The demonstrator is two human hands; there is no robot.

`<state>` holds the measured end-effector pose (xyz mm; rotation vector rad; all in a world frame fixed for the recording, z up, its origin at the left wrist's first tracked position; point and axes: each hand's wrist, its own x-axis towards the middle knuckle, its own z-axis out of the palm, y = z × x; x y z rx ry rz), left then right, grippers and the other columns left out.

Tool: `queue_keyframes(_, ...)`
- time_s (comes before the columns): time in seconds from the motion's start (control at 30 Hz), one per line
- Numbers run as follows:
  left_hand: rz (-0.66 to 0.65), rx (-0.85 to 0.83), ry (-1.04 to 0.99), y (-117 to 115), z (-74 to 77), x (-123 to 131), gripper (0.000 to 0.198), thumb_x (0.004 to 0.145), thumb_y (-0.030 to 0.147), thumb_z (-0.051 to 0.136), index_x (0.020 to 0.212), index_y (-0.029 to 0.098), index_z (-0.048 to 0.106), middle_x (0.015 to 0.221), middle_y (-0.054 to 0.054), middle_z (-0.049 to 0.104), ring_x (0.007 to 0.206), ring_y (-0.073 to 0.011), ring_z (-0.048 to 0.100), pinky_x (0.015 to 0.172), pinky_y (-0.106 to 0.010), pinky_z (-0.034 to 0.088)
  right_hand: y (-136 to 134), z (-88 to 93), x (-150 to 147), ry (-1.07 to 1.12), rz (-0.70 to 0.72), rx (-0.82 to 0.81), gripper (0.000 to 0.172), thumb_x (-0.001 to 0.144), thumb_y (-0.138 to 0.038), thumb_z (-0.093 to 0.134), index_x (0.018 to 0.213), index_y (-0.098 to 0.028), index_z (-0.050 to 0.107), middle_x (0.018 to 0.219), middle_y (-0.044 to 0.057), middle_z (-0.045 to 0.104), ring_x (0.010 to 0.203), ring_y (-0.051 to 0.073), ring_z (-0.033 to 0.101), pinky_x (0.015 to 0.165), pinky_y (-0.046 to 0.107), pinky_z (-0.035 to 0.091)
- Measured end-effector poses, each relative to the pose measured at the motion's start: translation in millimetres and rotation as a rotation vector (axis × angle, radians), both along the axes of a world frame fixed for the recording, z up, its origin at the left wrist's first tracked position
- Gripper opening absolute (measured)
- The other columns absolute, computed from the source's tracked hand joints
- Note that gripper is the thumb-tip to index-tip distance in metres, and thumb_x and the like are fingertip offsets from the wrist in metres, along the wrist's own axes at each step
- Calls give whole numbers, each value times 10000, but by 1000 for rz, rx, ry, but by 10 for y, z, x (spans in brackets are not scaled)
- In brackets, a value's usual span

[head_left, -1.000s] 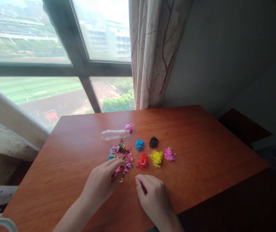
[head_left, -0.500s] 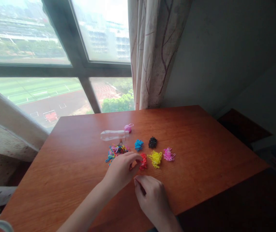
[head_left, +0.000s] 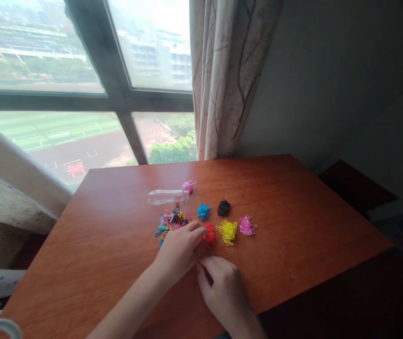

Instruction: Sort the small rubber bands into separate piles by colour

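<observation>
My left hand (head_left: 182,242) is closed, its curled fingertips at the edge of a pile of red rubber bands (head_left: 210,234). Whatever its fingers hold, if anything, is hidden. Just below and to the right, my right hand (head_left: 223,285) rests by the table's front with thumb and forefinger pinched together; I cannot make out anything between them. Partly behind my left hand lies a mixed heap of coloured rubber bands (head_left: 173,217). Separate piles of blue bands (head_left: 203,212), black bands (head_left: 223,207), yellow bands (head_left: 228,231) and pink bands (head_left: 247,226) spread to the right.
A clear plastic bottle (head_left: 166,197) lies on its side behind the heap, with a pink cap (head_left: 188,187) beside its mouth. The brown wooden table (head_left: 303,212) meets a window and a curtain (head_left: 212,94) at the back. A pale curved object (head_left: 2,325) shows at bottom left.
The fingers of my left hand have drawn in and lowered slightly at the red pile, and its thumb is now hidden. My right hand has barely moved.
</observation>
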<state>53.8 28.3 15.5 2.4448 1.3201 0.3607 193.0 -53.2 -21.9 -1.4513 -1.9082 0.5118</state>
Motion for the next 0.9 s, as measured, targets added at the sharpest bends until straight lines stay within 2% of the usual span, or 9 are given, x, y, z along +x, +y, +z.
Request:
queue_keyframes(0.17, 28, 56, 18, -9, 84, -111, 187, 933, 227, 488, 992, 262, 662, 993, -26, 679, 809, -184, 683, 616, -239, 464, 16, -23, 4, 0, 9, -7, 240, 954, -172, 420, 819, -220, 613, 765, 15, 661, 701, 160, 609, 653, 264, 325)
queue_keyframes(0.33, 87, 72, -98, -39, 143, -402, 201, 906, 177, 486, 949, 238, 673, 955, -20, 706, 766, -148, 670, 642, -214, 468, 11, -14, -3, -30, 3, -12, 234, 965, -192, 420, 855, -231, 623, 770, 4, 659, 708, 162, 604, 658, 268, 323)
queue_keyframes(0.47, 135, 39, -174, -131, 83, -693, 188, 889, 200, 509, 852, 227, 692, 820, 10, 697, 564, -90, 566, 544, -182, 418, 8, 6, -24, -86, -6, -17, 204, 962, -198, 448, 864, -241, 622, 753, -8, 649, 696, 160, 593, 643, 272, 310)
queue_keyframes(0.6, 189, 19, -204, -249, -37, -885, 187, 883, 245, 534, 819, 222, 707, 715, 20, 665, 541, -92, 531, 523, -181, 404, 31, 29, -77, -137, -8, -14, 122, 932, -192, 519, 883, -249, 615, 749, -23, 643, 687, 155, 587, 626, 266, 305)
queue_keyframes(0.73, 216, 25, -222, -325, -105, -947, 201, 908, 307, 533, 855, 217, 704, 739, 11, 670, 579, -104, 563, 569, -193, 439, 65, 75, -187, -191, 20, -17, 43, 882, -224, 631, 860, -248, 602, 726, -32, 630, 669, 156, 575, 605, 263, 304)
queue_keyframes(0.83, 230, 46, -251, -335, -98, -953, 226, 921, 364, 532, 894, 216, 701, 736, 10, 665, 580, -110, 570, 578, -202, 451, 96, 104, -282, -202, 35, -40, 118, 832, -250, 713, 881, -256, 606, 748, -35, 643, 684, 164, 579, 606, 269, 308)
queue_keyframes(0.9, 233, 54, -266, -330, -90, -950, 233, 925, 371, 528, 917, 213, 699, 746, 9, 664, 581, -112, 575, 581, -205, 455, 117, 104, -331, -206, 47, -39, 132, 826, -208, 707, 888, -261, 603, 775, -36, 654, 715, 167, 588, 609, 271, 308)
